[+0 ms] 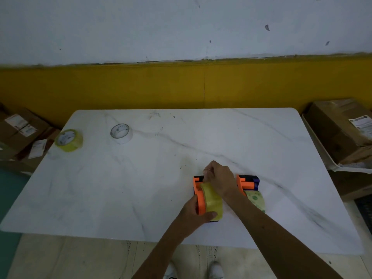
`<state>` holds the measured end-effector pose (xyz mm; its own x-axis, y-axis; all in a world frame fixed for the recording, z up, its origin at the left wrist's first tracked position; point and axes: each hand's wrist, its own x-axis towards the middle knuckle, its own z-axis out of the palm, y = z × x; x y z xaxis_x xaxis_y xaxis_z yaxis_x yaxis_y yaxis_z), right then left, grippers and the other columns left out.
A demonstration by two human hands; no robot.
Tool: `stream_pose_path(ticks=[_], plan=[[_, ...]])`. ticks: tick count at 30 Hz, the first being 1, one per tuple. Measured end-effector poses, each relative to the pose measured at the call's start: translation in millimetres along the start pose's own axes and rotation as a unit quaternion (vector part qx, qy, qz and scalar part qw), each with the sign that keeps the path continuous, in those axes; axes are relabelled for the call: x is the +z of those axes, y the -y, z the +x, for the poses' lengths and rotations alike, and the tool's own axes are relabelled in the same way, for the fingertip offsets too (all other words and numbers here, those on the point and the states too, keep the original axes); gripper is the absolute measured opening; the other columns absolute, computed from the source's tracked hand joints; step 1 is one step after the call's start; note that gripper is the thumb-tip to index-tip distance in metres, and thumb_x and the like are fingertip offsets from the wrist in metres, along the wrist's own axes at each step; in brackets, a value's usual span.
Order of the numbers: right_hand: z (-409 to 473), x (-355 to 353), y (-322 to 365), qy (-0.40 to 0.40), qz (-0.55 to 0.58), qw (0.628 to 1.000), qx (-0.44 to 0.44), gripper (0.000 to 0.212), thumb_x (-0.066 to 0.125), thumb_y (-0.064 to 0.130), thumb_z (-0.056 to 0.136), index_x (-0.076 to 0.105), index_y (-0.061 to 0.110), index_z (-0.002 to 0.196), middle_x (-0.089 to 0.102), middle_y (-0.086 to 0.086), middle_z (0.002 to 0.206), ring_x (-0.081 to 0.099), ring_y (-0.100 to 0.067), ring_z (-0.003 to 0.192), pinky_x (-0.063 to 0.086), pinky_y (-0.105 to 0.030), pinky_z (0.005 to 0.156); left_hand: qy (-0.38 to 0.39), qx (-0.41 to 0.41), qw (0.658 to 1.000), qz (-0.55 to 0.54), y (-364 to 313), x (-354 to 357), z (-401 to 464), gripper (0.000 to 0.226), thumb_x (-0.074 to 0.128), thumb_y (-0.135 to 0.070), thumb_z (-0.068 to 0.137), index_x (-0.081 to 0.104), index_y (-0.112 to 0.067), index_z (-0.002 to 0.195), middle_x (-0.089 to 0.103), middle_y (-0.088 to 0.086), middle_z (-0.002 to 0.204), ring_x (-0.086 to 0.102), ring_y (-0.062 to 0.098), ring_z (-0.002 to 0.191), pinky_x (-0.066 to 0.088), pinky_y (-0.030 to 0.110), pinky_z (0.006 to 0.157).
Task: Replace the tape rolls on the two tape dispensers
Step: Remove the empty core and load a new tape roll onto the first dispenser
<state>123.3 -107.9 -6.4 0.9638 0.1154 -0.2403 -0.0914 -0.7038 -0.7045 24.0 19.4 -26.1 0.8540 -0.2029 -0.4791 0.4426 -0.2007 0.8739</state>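
Two orange-and-black tape dispensers lie side by side near the table's front right. The left dispenser (199, 198) carries a yellowish tape roll (213, 201); my left hand (196, 215) grips its near end, thumb on the roll. My right hand (219, 179) reaches over its far end, fingertips pinched at the tape's end by the cutter. The right dispenser (248, 183) holds a pale green roll (256, 200), partly hidden by my right forearm. Two loose rolls lie at the far left: a yellow roll (69, 140) and a white roll (121, 133).
The white marble table (141, 188) stands against a yellow and white wall. Cardboard boxes (22, 133) are stacked on the floor at the left, and a tray with a box (338, 133) sits at the right. My shoes (215, 270) show below the front edge.
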Motion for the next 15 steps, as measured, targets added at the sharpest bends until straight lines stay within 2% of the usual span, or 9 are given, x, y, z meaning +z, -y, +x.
stream_pose_path(ticks=[3,6,9,12,15], plan=[[11.2,4.9,-1.2,0.023,-0.07,0.997,-0.006,0.016,0.044,0.015,0.088,0.06,0.016,0.091,0.068,-0.001,0.082,0.062,-0.022,0.076,0.05,-0.032,0.067,-0.004,0.0,1.0,0.019,3.5,5.1,2.0,0.054,0.079,-0.024,0.077,0.051,-0.024,0.124,0.066,-0.006,0.11,0.066,0.009,0.099,0.055,0.014,0.074],[22.1,13.2,0.7,0.049,-0.086,0.995,-0.007,0.017,0.044,0.019,0.088,0.06,0.016,0.095,0.071,-0.006,0.093,0.065,-0.026,0.083,0.052,-0.033,0.071,-0.059,-0.019,0.998,0.014,5.4,9.8,4.6,0.043,0.077,-0.023,0.079,0.051,-0.024,0.113,0.061,-0.012,0.094,0.063,0.004,0.082,0.051,0.008,0.058],[30.3,15.5,4.7,0.061,-0.094,0.994,-0.014,0.016,0.046,0.022,0.092,0.06,0.017,0.097,0.07,-0.008,0.089,0.065,-0.026,0.076,0.054,-0.034,0.07,-0.11,-0.022,0.993,0.03,13.7,9.5,8.3,0.039,0.074,-0.04,0.079,0.062,-0.02,0.111,0.065,-0.01,0.087,0.064,0.005,0.077,0.047,0.009,0.057],[41.0,4.7,16.2,0.047,0.025,0.999,-0.012,0.012,0.049,0.012,0.091,0.06,0.014,0.088,0.07,-0.014,0.073,0.067,-0.027,0.06,0.059,-0.039,0.063,-0.146,-0.014,0.989,0.03,14.4,8.5,8.9,0.024,0.07,-0.04,0.083,0.067,-0.021,0.098,0.065,-0.009,0.073,0.06,-0.002,0.061,0.044,0.008,0.053],[47.9,-22.7,44.2,0.05,0.157,0.986,-0.011,0.011,0.053,0.006,0.089,0.061,0.003,0.083,0.067,-0.021,0.065,0.059,-0.026,0.045,0.053,-0.031,0.047,-0.135,-0.025,0.99,0.015,15.5,7.3,9.0,0.035,0.072,-0.044,0.08,0.07,-0.017,0.101,0.075,0.002,0.088,0.072,0.009,0.078,0.053,0.013,0.063]])
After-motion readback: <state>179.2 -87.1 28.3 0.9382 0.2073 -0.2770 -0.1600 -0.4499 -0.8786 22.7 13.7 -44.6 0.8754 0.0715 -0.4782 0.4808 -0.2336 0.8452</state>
